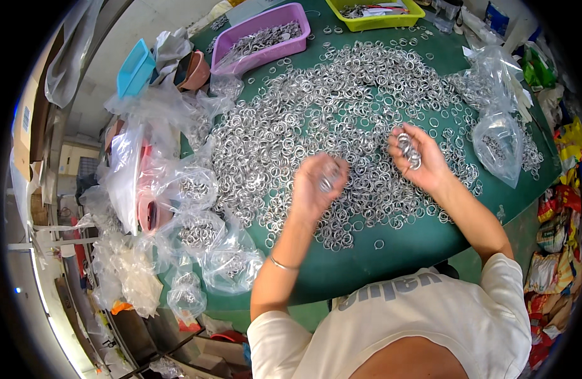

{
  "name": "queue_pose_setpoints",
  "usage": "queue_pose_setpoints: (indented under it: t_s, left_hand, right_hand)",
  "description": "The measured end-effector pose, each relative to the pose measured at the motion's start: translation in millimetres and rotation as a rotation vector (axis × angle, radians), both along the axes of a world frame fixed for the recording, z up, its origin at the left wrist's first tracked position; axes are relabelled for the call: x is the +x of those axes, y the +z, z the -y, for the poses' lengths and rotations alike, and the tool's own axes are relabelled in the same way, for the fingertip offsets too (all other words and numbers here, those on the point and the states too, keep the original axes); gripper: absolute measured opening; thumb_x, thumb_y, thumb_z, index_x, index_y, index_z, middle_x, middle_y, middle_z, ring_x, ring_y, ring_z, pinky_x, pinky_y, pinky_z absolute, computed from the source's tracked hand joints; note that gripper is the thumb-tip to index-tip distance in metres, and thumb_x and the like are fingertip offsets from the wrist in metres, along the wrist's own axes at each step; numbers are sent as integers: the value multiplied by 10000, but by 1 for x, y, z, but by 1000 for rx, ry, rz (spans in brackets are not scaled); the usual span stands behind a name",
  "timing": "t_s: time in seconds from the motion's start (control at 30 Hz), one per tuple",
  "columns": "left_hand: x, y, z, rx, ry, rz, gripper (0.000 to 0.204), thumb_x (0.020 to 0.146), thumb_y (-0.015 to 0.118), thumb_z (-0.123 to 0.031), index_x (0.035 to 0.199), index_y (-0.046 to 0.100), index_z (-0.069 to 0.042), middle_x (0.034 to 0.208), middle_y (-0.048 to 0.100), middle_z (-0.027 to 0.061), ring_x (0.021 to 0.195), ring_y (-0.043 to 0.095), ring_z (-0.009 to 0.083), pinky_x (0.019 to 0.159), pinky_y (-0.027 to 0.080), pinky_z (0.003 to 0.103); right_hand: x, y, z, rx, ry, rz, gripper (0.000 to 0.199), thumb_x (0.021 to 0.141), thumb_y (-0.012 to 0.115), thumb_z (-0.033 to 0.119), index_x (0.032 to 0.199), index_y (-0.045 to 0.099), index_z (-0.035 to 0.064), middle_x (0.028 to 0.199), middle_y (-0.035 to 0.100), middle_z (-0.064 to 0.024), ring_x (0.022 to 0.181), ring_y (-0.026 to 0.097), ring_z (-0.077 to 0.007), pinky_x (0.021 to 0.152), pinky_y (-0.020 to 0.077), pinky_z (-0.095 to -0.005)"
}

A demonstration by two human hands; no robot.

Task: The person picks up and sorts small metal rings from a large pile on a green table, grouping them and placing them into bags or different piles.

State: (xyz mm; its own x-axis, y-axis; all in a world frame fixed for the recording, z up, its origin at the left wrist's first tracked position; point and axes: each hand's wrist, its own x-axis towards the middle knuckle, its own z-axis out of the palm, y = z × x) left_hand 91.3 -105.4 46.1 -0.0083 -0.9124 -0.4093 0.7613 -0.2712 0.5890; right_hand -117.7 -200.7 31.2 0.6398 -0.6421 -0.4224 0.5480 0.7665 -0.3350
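Observation:
A wide heap of small silvery metal rings (259, 136) is spread over a green-topped table (373, 271). My right hand (423, 158) is raised over the right part of the heap, palm turned inward, its fingers curled around several metal rings (408, 151). To its left, over the middle of the heap, my left hand (311, 186) is smeared by motion. A few blurred metal rings (329, 177) show within its curled fingers. A thin bangle circles my left wrist. One loose ring (379, 244) lies near the table's front edge.
At the far side stand a purple basket (305, 38) of metal pieces and a yellow-green tray (376, 24). Clear plastic bags (231, 268) with rings lie along the left, another bag (502, 148) at right. A blue basket (132, 69) stands far left. Colourful packages (550, 234) pile up beyond the right edge.

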Motion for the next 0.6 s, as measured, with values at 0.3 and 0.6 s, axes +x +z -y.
queue_pose_setpoints:
  t_s: [0.3,0.6]
  left_hand:
    - [-85,-36,-53,246,-6,-345,282,893,452,-269,1029,545,-41,967,585,108,766,594,177,583,500,262]
    - [-80,-39,-66,268,72,-426,211,912,478,-307,973,579,-133,877,601,-4,778,588,98,591,484,243]
  right_hand:
    - [30,9,-76,-1497,113,-704,121,814,581,130,805,573,10,799,545,-83,731,542,-205,605,442,-309]
    - [24,27,-92,-1920,83,-693,95,701,648,48,767,587,16,783,552,-83,768,530,-263,711,403,-356]
